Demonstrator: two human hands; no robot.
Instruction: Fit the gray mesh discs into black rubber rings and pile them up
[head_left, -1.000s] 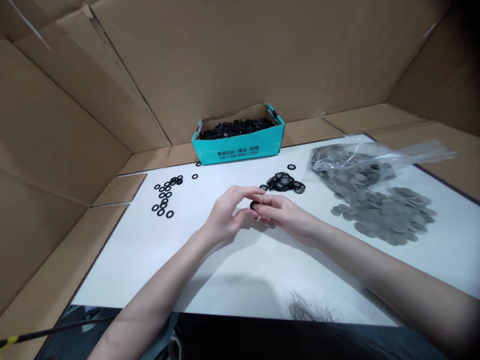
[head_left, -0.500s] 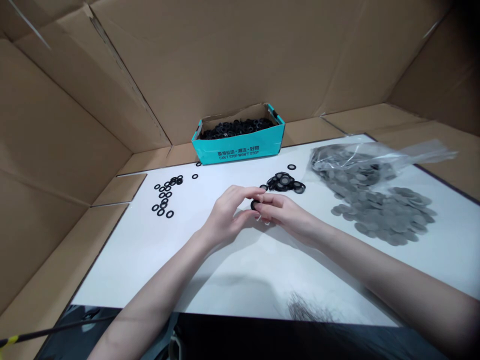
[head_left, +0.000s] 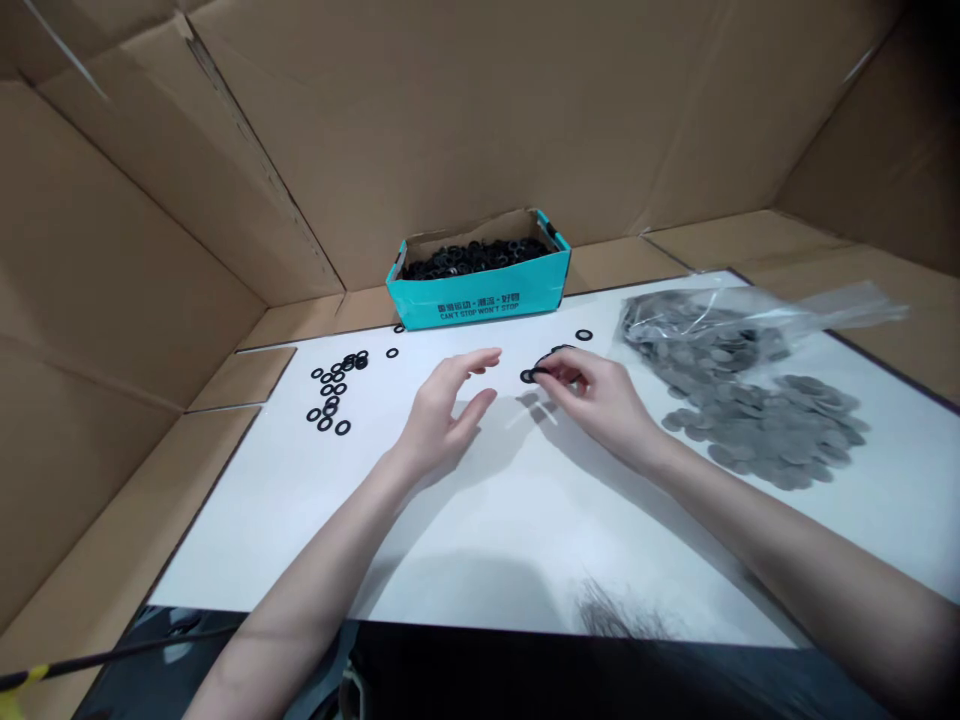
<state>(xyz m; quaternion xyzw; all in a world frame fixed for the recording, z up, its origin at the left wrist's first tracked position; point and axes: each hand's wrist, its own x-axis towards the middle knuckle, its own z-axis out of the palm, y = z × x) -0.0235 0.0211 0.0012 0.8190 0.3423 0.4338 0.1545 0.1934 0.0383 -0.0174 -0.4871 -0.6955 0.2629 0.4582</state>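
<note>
My left hand (head_left: 448,405) hovers over the white table (head_left: 480,530) with its fingers spread and nothing in it. My right hand (head_left: 596,392) is further back, its fingertips pinched on a black ring (head_left: 529,376) at the edge of a small pile of black rings (head_left: 561,352), which the hand mostly hides. To the left lies a scatter of loose black rings (head_left: 334,390). At the right a heap of grey mesh discs (head_left: 776,425) spills from a clear plastic bag (head_left: 712,330).
A teal box (head_left: 480,297) full of black rings stands at the table's back edge. One ring (head_left: 583,334) lies alone behind the pile. Cardboard walls (head_left: 135,260) enclose the table on the left, back and right.
My hands, which were together on one black ring, have parted. The right hand moved back and right to the small pile with the ring. The left hand opened and stayed near its place.
</note>
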